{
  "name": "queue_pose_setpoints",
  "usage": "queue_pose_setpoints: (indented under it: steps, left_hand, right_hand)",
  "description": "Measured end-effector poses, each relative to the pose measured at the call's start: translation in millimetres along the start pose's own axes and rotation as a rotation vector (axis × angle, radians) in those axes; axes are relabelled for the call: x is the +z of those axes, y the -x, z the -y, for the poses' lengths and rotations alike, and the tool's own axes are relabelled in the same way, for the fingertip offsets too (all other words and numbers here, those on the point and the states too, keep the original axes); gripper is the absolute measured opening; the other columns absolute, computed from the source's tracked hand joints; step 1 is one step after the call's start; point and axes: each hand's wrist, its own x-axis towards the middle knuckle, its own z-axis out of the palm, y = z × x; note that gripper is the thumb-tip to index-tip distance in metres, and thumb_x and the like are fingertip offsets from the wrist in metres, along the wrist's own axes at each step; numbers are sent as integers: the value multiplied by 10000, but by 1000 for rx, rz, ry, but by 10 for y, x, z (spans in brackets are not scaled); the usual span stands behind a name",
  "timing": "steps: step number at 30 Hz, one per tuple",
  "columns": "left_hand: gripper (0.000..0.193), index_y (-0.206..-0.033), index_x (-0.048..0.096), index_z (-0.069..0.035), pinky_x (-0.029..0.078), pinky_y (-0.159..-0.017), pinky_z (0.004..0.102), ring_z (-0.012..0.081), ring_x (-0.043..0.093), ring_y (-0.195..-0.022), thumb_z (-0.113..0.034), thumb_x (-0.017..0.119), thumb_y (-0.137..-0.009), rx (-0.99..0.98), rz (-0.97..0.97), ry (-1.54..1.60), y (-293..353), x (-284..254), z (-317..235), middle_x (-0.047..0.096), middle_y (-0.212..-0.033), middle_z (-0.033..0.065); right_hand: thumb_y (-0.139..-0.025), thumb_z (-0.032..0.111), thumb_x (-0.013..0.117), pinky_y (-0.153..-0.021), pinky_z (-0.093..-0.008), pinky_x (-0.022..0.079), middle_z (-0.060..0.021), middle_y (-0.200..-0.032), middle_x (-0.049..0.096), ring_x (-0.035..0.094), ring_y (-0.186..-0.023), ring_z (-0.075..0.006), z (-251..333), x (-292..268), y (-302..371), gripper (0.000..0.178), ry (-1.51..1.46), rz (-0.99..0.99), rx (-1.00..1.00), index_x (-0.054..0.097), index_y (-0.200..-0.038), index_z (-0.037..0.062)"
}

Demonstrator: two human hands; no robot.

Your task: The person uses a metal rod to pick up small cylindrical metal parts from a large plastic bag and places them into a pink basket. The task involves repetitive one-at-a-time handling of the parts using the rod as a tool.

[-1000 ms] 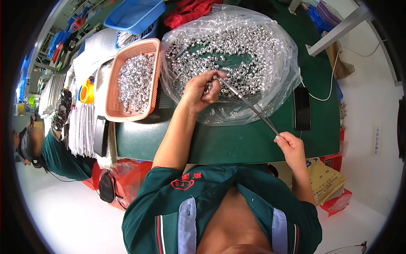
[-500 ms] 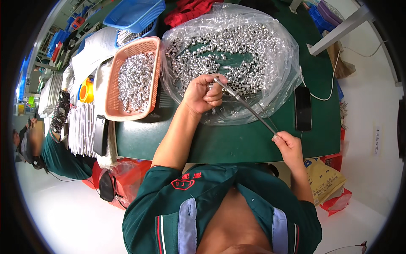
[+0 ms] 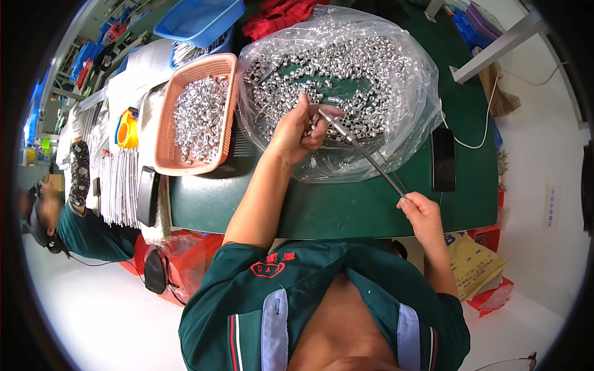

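Observation:
My right hand (image 3: 423, 215) grips the lower end of a thin dark metal rod (image 3: 378, 170) between thumb and fingers. The rod slants up to the left, and several silver metal sleeves (image 3: 341, 132) sit on its upper part. At its upper tip is my left hand (image 3: 296, 131), its thumb raised and its index finger stretched behind the tip. The other fingers curl around a few small metal sleeves, partly hidden. Beneath both, a large clear plastic bag (image 3: 416, 93) lies spread open, holding a mass of loose silver sleeves (image 3: 365, 62).
Left of the bag stands an orange basket (image 3: 162, 133) of small metal pieces, with blue baskets (image 3: 201, 28) behind. A black phone (image 3: 443, 159) and white cable lie on the green table (image 3: 247, 207) at right. At far left, a co-worker (image 3: 93, 229) sits beside stacked white strips (image 3: 119, 188).
My left thumb has lifted off the rod's tip and now points up, showing the sleeves in the curled fingers. The right hand and rod have barely moved.

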Motion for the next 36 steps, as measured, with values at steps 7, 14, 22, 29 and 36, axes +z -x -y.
queue_pose_setpoints:
  steps: [7, 14, 22, 29, 36]
  left_hand:
    - [572, -1044, 611, 17, 199, -442, 225, 54, 231, -452, -470, 314, -1007, 39, -60, -351, 33, 4, -45, 332, -523, -46]
    - [442, -949, 621, -5, 177, -419, 230, 45, 227, -426, -389, 406, -1000, -9, -41, -450, 56, -30, -107, 319, -498, -61]
    - [376, -900, 597, 3, 181, -399, 220, 43, 236, -394, -340, 465, -981, -62, -92, -637, 28, -13, -79, 321, -478, -54]
    - [413, -899, 574, -5, 162, -405, 233, 58, 202, -411, -373, 412, -998, -24, -25, -249, 43, 52, -78, 303, -485, -50]
    - [403, -1058, 524, 16, 235, -445, 218, 67, 295, -480, -368, 419, -998, 84, 129, 99, 9, -13, 30, 377, -577, -20]
  right_hand:
    - [-882, 124, 617, -511, -236, 363, -7, -601, 528, 451, -564, -46, 4, -129, -20, 134, 157, -13, -60, 622, -835, -2]
    - [-845, 112, 645, -493, -270, 373, -80, -608, 528, 469, -501, -133, 92, -277, -87, 105, 357, -81, -259, 615, -825, 14]
    - [-846, 105, 644, -486, -266, 364, -71, -593, 508, 445, -497, -121, 44, -283, -89, 105, 362, -45, -224, 613, -832, 6]
    - [-884, 134, 618, -491, -238, 363, -1, -601, 536, 443, -545, -46, -173, -162, -8, 140, 147, -35, -105, 632, -841, 1]
    - [-924, 160, 571, -535, -190, 327, 63, -628, 485, 411, -584, -20, -211, 39, 18, 185, -336, 167, 223, 646, -850, 6]
